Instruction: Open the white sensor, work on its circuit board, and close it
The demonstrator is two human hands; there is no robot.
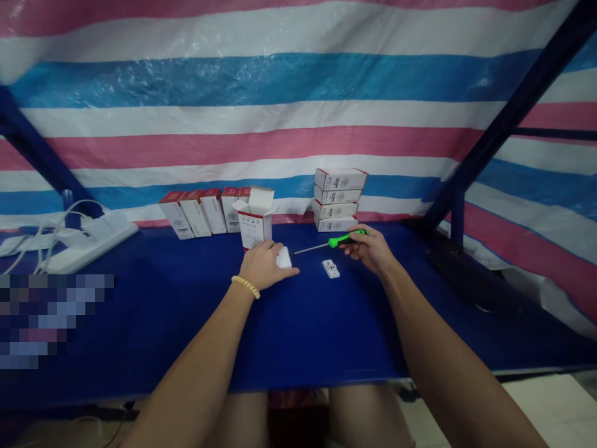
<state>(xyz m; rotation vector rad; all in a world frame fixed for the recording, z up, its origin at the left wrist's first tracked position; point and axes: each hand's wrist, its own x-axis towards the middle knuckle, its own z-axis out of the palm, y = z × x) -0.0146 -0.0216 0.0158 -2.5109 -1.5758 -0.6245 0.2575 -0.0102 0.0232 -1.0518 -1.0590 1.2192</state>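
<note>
Two grips at frame centre: left hand (262,264) closed on white piece (284,257), right hand (370,247) round green-handled screwdriver (333,242), tip at or just beside piece's edge. Probably best: brace firmly, align shaft squarely, press gently.

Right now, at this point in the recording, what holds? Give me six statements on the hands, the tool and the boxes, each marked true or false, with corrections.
1. The right hand holds a green-and-black screwdriver. True.
2. The left hand is empty. False: the left hand holds a small white piece.
3. A second white piece lies on the blue table. True.
4. The braided band is on the right wrist. False: the braided band is on the left wrist.
5. A box with its top flaps open stands beyond the left hand. True.
6. The stack has two boxes. False: the stack shows four.
</note>
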